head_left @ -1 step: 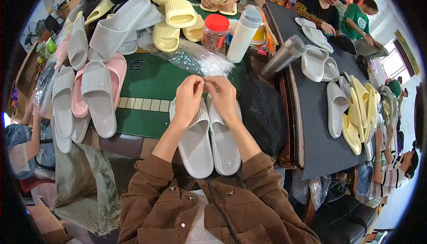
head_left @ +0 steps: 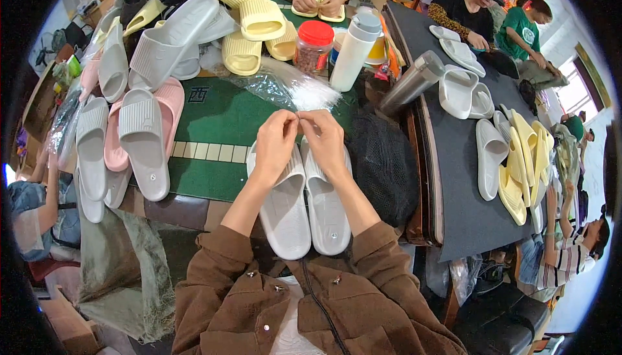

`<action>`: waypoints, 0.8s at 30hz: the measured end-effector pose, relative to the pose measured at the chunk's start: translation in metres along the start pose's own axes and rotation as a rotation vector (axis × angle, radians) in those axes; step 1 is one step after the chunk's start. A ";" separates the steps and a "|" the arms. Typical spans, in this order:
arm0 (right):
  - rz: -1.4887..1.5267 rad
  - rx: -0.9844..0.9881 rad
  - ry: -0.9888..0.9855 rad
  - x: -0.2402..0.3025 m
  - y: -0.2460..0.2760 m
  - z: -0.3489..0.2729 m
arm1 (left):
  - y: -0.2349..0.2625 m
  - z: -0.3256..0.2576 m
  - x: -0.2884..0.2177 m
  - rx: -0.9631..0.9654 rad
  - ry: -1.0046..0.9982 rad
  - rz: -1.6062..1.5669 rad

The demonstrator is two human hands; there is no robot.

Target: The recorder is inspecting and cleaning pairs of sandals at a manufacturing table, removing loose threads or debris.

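Observation:
A pair of grey slides lies side by side at the table's near edge, the left slide and the right slide with their heels toward me. Over their toe ends, my left hand and my right hand meet, fingertips pinched together. Whatever sits between the fingertips is too small to make out. My wrists rest over the ribbed straps and partly hide them. Just beyond my fingers, a bundle of thin clear plastic strands lies on a crumpled clear bag.
Grey slides, a pink slide and yellow slides pile up at left. A red-lidded jar, white bottle and steel tumbler stand beyond. More slides cover the dark table at right. Several people work around.

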State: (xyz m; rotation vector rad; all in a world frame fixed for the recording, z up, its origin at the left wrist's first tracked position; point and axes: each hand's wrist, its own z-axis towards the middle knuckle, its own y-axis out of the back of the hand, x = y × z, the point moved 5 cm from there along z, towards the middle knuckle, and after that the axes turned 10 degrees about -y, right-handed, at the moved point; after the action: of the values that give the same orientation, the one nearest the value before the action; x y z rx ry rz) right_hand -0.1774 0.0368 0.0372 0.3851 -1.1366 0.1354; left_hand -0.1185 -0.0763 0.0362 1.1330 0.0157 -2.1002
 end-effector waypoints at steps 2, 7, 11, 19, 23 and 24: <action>-0.076 -0.031 0.086 0.006 0.002 -0.001 | -0.002 0.000 0.002 0.021 -0.017 0.023; -0.019 0.054 -0.066 -0.005 -0.001 0.001 | -0.001 0.000 -0.002 -0.009 0.002 -0.011; 0.005 0.072 -0.109 -0.008 -0.003 0.000 | 0.002 0.002 -0.002 -0.052 -0.008 -0.004; -0.027 -0.022 0.048 -0.001 0.000 0.000 | 0.000 0.001 -0.003 0.006 0.007 0.020; 0.017 0.051 -0.054 -0.008 -0.003 0.001 | 0.002 0.001 -0.004 -0.017 0.042 -0.021; -0.008 0.008 0.002 -0.004 -0.002 0.000 | 0.001 0.000 -0.004 0.013 0.029 0.012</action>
State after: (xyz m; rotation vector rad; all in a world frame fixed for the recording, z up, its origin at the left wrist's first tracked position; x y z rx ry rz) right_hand -0.1787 0.0349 0.0332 0.3963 -1.1327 0.1331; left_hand -0.1166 -0.0751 0.0397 1.1688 0.0089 -2.0758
